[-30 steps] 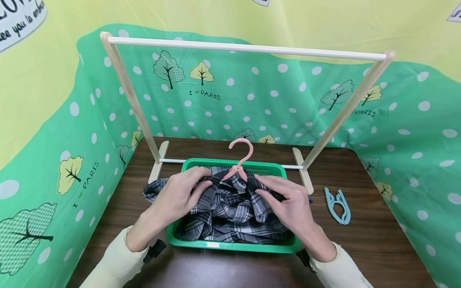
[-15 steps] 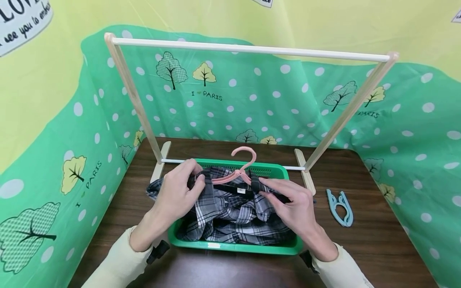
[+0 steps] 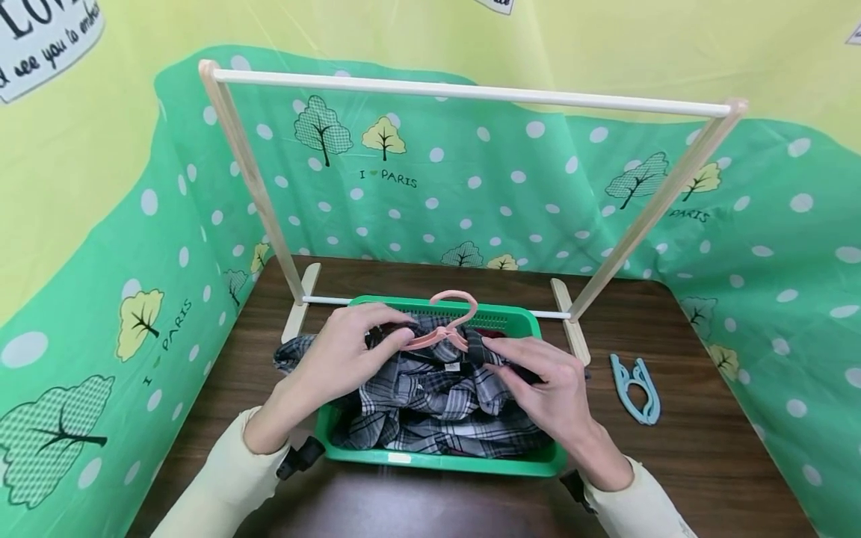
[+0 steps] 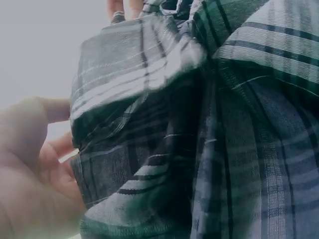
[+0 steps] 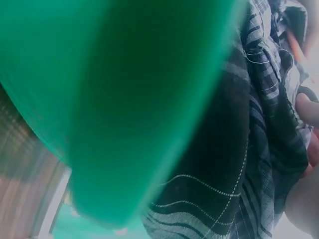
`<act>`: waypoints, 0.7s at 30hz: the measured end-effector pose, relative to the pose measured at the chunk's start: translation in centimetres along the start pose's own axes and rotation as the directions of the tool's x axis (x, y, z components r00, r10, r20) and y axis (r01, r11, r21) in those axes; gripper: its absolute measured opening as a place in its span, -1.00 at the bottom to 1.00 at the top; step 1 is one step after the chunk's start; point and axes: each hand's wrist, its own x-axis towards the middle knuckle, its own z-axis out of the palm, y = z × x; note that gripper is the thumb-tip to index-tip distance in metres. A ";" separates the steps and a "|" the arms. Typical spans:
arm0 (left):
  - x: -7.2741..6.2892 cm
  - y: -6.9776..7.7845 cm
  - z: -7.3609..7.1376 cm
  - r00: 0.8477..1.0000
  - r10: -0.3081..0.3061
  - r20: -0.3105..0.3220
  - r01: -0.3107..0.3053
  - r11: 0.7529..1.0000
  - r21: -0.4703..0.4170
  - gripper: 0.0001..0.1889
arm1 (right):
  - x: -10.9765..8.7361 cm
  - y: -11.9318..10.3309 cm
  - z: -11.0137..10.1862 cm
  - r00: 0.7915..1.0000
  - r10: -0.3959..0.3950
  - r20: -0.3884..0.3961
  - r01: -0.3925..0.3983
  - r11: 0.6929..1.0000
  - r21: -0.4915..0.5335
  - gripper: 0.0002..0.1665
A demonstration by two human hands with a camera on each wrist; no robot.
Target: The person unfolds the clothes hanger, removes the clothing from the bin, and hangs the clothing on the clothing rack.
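A black, grey and white plaid shirt (image 3: 430, 403) lies bunched in a green plastic basket (image 3: 471, 466), one part hanging over the left rim. A pink hanger (image 3: 440, 334) sits at its collar, hook upward, its arms partly under the cloth. My left hand (image 3: 350, 351) pinches the shirt's collar beside the hanger's left arm, thumb and index finger close to the pink plastic. On the other side my right hand (image 3: 548, 377) pinches the collar's right edge between thumb and fingers. Shirt folds (image 4: 144, 119) fill most of the left wrist view.
Behind the basket stands a wooden rack with a white top rail (image 3: 471, 91) and splayed uprights. A folded light-blue hanger (image 3: 635, 388) lies on the brown table (image 3: 706, 448) at right. A green and yellow printed cloth (image 3: 471, 187) surrounds the table at back and sides.
The left hand drew the collar leftward, uncovering more of the hanger's arm, then moved back right toward the hanger. The hanger's hook has sunk lower. The right hand keeps hold of the collar.
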 end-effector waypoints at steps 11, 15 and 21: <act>0.2 0.2 1.2 0.964 -0.105 -0.244 0.115 0.993 0.029 -0.90 | 0.0 0.2 -0.1 0.993 -0.120 0.004 0.120 0.993 0.002 -0.58; -0.2 0.8 1.7 0.947 -0.037 -0.318 0.048 0.998 0.027 -0.86 | 0.0 0.0 -0.4 0.995 -0.083 0.048 0.083 0.997 -0.001 -0.76; -1.0 0.7 2.2 0.933 0.202 -0.297 -0.186 0.979 0.082 -0.85 | 0.4 -0.2 -0.4 0.999 0.011 0.033 -0.008 0.998 -0.070 -0.39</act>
